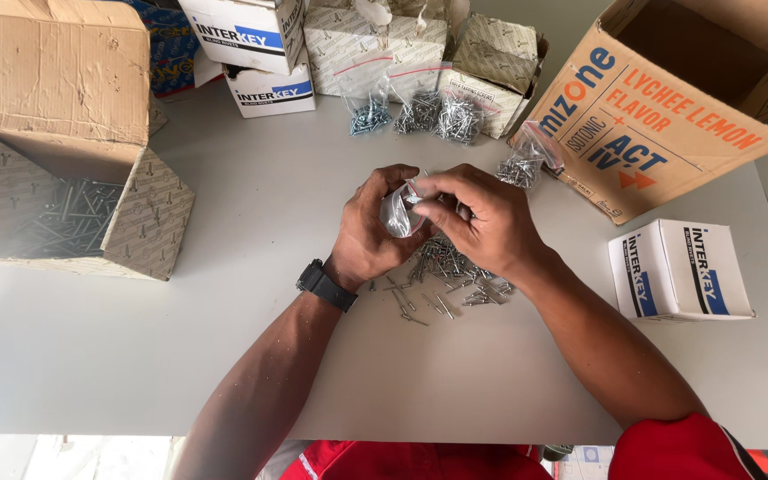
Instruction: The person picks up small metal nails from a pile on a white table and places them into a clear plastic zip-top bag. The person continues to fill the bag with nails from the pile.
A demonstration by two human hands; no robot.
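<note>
Head view: both forearms reach in from the lower edge and meet above the middle of the grey table [224,373]. The left hand [371,233], with a black wristwatch [324,284] on its wrist, is curled with the fingers bent inward and closed around a small clear plastic bag [396,213]. The right hand [482,222] lies palm down against it, thumb and forefinger pinched on the bag's upper edge; the two hands touch. The bag appears to hold a few rivets, though the fingers hide most of it. Directly below the hands a loose pile of metal rivets [451,280] lies spread on the table. Filled bags of rivets [420,114] rest near the far edge, in front of small patterned cartons. An open carton holding more rivets [73,213] lies tipped on its side at the left. A large brown cardboard box [660,107] stands open at the right, with a small white box [677,271] just beside it
</note>
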